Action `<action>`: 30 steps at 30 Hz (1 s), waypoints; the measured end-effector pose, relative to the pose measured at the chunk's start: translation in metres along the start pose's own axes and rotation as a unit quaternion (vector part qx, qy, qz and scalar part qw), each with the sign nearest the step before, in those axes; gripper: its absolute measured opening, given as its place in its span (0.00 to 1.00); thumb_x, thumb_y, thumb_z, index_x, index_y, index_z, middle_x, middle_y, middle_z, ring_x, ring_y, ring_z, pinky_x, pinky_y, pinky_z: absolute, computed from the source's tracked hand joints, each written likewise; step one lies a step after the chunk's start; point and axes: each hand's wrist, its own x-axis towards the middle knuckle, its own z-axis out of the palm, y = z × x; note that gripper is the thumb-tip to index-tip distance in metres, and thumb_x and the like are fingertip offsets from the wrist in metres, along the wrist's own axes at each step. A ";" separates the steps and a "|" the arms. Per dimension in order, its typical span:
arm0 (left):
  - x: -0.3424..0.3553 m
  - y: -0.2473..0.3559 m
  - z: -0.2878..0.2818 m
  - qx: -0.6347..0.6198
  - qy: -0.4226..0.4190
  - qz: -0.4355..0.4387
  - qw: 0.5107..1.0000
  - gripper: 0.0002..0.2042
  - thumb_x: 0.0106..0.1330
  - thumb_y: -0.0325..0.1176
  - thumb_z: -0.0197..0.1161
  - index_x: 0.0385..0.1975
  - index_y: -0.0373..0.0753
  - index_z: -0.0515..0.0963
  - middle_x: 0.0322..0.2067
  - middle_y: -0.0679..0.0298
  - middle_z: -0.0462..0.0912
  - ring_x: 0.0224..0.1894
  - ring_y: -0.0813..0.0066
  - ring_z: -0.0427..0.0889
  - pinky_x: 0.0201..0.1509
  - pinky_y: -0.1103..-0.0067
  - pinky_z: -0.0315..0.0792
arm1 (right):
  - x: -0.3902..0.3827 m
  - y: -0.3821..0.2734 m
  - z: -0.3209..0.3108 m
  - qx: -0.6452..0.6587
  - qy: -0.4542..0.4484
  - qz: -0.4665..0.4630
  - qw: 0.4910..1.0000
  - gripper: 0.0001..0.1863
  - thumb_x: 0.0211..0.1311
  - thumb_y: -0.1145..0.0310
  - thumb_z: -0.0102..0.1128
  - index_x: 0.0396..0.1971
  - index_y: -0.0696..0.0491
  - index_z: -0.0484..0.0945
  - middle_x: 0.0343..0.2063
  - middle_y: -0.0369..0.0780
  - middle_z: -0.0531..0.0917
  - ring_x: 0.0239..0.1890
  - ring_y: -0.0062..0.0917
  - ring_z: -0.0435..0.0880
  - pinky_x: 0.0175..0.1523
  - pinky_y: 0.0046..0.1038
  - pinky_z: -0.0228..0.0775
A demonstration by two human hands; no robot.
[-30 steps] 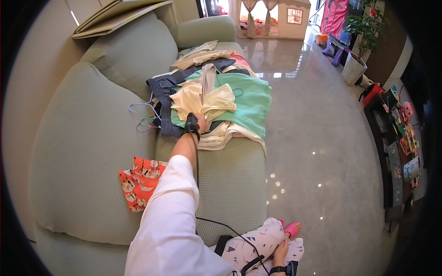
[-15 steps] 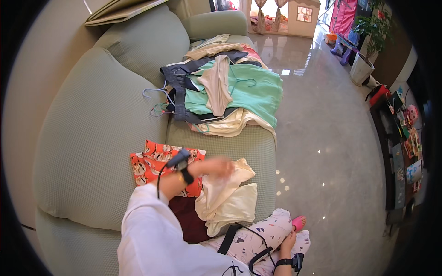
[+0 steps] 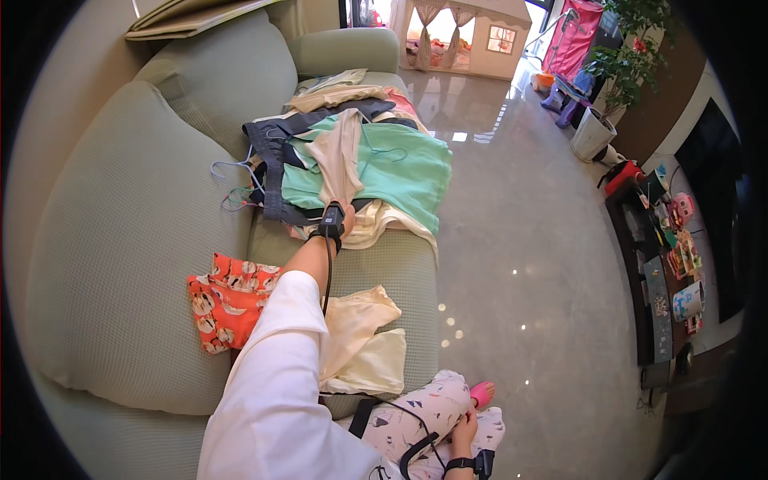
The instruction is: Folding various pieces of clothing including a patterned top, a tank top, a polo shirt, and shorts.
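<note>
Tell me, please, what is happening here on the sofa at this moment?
A person's left hand is at the near end of a beige garment, which lies over a mint-green one among piled clothes on the sofa; I cannot tell whether it grips. The right hand is down by the patterned trousers. Nearer, a cream garment and an orange-red printed one lie on either side of the white sleeve.

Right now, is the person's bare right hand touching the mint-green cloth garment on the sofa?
No, the right hand is down at the pale patterned cloth trousers, well apart from the mint-green cloth garment.
</note>
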 end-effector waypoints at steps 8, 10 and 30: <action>-0.084 0.073 -0.108 -0.306 0.249 0.120 0.911 0.06 0.50 0.28 0.54 0.15 0.42 0.66 0.13 0.58 0.67 0.17 0.58 0.70 0.19 0.68 0.64 | 0.013 -0.080 -0.004 0.076 0.098 -0.056 0.991 0.15 0.58 0.69 0.49 0.43 0.60 0.68 0.38 0.45 0.75 0.41 0.33 0.75 0.44 0.29 0.67; -0.144 0.119 -0.132 -0.311 0.216 0.216 0.900 0.06 0.48 0.26 0.53 0.14 0.41 0.65 0.14 0.60 0.66 0.18 0.60 0.69 0.20 0.68 0.63 | 0.014 -0.135 -0.009 0.222 0.007 -0.063 0.973 0.22 0.63 0.59 0.45 0.50 0.60 0.65 0.48 0.46 0.71 0.51 0.30 0.69 0.56 0.29 0.59; -0.348 0.352 -0.169 -0.696 -0.339 0.219 0.594 0.16 0.65 0.40 0.50 0.40 0.30 0.71 0.29 0.65 0.79 0.32 0.80 0.75 0.35 0.82 0.68 | -0.169 -0.134 -0.191 0.430 0.113 -0.120 0.888 0.17 0.60 0.74 0.47 0.50 0.54 0.65 0.39 0.36 0.75 0.38 0.13 0.72 0.43 0.17 0.66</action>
